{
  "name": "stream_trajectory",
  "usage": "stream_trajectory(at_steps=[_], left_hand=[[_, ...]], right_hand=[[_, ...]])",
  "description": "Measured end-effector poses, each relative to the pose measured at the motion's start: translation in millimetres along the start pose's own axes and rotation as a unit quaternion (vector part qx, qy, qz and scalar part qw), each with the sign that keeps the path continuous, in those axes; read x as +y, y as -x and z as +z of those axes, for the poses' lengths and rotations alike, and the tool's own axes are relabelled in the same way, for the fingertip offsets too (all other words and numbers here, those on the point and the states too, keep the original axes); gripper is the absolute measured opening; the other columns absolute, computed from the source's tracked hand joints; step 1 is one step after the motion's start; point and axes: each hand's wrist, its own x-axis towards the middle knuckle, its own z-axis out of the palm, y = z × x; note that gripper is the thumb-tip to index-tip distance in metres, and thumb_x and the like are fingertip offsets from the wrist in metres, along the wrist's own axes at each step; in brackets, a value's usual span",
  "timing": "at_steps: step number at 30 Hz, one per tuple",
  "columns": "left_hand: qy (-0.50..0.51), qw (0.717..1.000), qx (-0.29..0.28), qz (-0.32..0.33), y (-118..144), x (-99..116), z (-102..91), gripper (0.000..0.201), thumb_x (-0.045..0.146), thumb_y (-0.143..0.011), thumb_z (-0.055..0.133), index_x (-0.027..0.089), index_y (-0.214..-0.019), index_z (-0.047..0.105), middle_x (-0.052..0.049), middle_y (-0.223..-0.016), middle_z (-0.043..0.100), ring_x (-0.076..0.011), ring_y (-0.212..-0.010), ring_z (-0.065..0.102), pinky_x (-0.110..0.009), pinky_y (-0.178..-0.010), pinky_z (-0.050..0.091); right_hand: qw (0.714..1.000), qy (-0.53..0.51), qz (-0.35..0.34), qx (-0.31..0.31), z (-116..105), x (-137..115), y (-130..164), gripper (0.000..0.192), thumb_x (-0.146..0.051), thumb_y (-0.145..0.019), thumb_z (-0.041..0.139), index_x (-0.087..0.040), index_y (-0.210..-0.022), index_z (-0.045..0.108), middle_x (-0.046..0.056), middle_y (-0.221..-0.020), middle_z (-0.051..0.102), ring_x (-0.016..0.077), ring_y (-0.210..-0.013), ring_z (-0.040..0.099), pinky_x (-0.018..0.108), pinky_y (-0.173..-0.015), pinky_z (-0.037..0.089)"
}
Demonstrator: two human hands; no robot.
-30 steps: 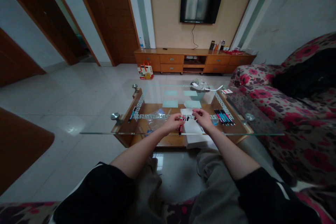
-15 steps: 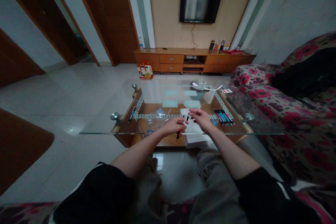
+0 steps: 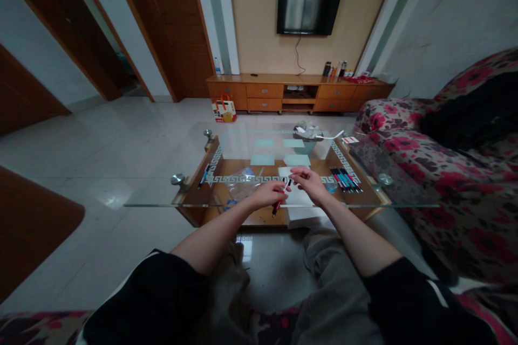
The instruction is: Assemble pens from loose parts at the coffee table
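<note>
Over the near side of the glass table, my left hand (image 3: 270,195) is closed around a red and black pen (image 3: 276,208), whose dark tip points down toward me. A thin white piece with a black end (image 3: 288,184) sticks up at its fingertips. My right hand (image 3: 309,184) is just to the right, thumb and fingers pinched beside that black end; whatever is between them is too small to name. Several pens (image 3: 346,180), blue, red and black, lie side by side at the table's right. On the left lies a blue and black pen (image 3: 203,177).
Under the glass tabletop (image 3: 162,205) are a clear plastic bag (image 3: 239,186) and a white box (image 3: 305,218). Beyond stands a lined waste basket (image 3: 309,144). A flowered sofa (image 3: 408,145) borders the right, and a card (image 3: 350,140) lies at the far right corner.
</note>
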Motion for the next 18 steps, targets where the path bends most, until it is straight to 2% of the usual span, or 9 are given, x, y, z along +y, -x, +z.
stream_trajectory(at_steps=[9, 18], left_hand=[[-0.009, 1.000, 0.005, -0.002, 0.9, 2.8, 0.5, 0.033, 0.025, -0.073, 0.066, 0.013, -0.104, 0.068, 0.001, -0.063, 0.060, -0.0103, -0.049, 0.054, -0.019, -0.047, 0.042], [-0.044, 0.999, 0.000, 0.027, -1.6, -2.8, -0.4, 0.033, 0.033, -0.074, 0.068, 0.011, -0.098, 0.072, -0.001, -0.064, 0.061, -0.0116, -0.055, 0.056, -0.019, -0.052, 0.041]], right_hand=[[0.999, 0.030, 0.010, -0.008, -0.6, 2.6, -0.8, 0.042, -0.044, -0.070, 0.075, -0.019, -0.102, 0.070, 0.002, -0.078, 0.068, 0.0129, -0.065, 0.058, 0.022, -0.052, 0.039], [0.999, 0.048, 0.008, -0.024, -1.9, 5.7, -1.3, 0.044, -0.046, -0.070, 0.075, -0.018, -0.104, 0.070, 0.003, -0.081, 0.068, 0.0127, -0.065, 0.058, 0.021, -0.052, 0.039]])
